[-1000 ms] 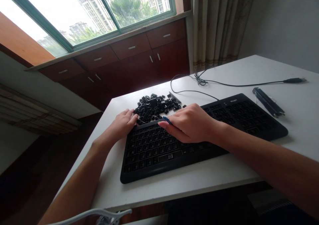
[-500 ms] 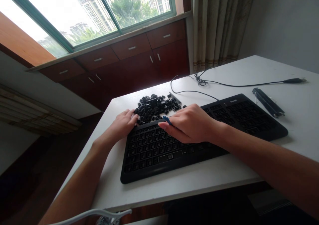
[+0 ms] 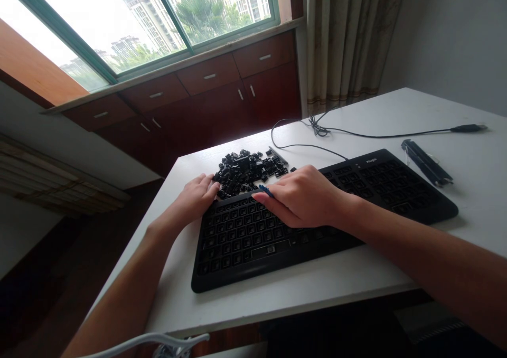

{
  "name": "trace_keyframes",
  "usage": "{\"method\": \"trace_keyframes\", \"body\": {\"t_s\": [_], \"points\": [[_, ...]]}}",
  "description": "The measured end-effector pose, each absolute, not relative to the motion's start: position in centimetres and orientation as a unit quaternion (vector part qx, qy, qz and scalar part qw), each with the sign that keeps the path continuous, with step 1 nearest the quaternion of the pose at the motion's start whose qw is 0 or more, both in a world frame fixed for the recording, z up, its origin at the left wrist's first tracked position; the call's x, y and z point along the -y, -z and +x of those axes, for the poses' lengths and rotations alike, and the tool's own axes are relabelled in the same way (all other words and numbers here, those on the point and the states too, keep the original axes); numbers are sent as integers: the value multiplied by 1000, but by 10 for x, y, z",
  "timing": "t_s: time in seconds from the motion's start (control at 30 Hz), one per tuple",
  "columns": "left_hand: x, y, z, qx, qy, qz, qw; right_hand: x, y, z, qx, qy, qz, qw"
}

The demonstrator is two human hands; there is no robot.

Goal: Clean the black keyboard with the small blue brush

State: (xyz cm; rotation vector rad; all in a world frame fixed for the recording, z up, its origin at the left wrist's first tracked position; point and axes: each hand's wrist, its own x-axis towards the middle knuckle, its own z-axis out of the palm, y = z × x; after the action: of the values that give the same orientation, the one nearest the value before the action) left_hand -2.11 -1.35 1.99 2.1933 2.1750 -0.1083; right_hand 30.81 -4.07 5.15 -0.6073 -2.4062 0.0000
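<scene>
A black keyboard (image 3: 245, 231) lies slanted across the white table, its key wells bare of keycaps over most of its face. My right hand (image 3: 304, 197) is closed above its middle, gripping a small blue tool (image 3: 266, 190). Only the tool's ridged end shows between thumb and fingers; the rest is hidden. At the keyboard's upper left corner, my left hand (image 3: 198, 194) rests on the table with its fingers stretched out, holding nothing. Its fingertips are against the edge of a heap of loose black keycaps (image 3: 241, 170), behind the keyboard.
The keyboard's cable (image 3: 380, 136) runs back and across to the right, bundled near the table's far edge. A long black piece (image 3: 426, 162) lies beyond the keyboard's right end. A grey-white curved bar (image 3: 158, 338) shows below the table's front edge (image 3: 245, 316).
</scene>
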Motion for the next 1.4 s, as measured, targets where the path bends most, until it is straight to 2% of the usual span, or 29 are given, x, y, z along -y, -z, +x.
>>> {"method": "trace_keyframes", "body": {"t_s": [0.53, 1.4], "points": [[14, -21, -18, -706, 37, 707, 30, 42, -53, 309, 928, -8, -227, 294], [14, -21, -19, -702, 41, 710, 34, 41, -53, 309, 920, -6, -228, 319]]}}
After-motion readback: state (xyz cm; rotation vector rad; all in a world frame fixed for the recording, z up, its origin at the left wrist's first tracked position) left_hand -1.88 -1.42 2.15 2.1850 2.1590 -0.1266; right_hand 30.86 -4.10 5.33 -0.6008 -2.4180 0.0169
